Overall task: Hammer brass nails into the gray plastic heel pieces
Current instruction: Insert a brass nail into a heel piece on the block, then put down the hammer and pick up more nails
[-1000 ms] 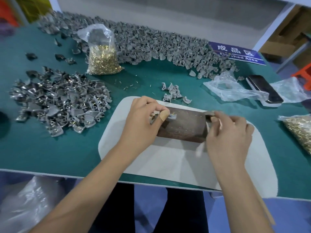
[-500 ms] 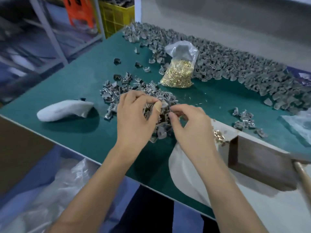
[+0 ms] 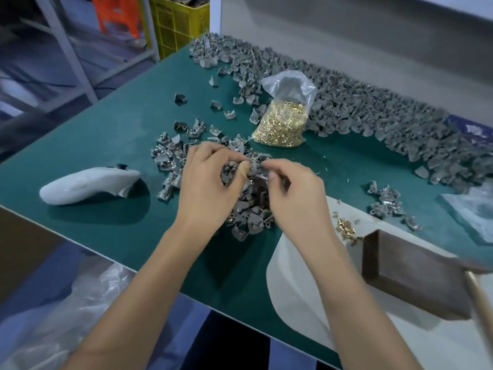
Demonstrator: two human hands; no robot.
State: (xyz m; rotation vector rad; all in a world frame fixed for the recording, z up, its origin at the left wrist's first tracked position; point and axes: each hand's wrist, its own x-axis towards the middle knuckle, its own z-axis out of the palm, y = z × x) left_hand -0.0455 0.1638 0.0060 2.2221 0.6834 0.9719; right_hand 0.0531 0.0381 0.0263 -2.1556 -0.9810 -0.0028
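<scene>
One green table (image 3: 112,145) filled the frame, with a long ridge of gray heel pieces (image 3: 373,108) along its upper right. A white pad (image 3: 298,284) lay at lower right under a dark block (image 3: 416,276). Center frame, a smaller pile of heel pieces (image 3: 173,153) sat beneath both hands, beside the bag of brass nails (image 3: 282,124). The left hand (image 3: 210,185) and right hand (image 3: 293,193) met over it, fingertips pinching one small piece (image 3: 253,162).

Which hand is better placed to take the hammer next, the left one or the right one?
Probably the right hand. The hammer handle lies at the far right, beside the dark block, on that hand's side. The left hand is farther away and pinches a gray heel piece.
</scene>
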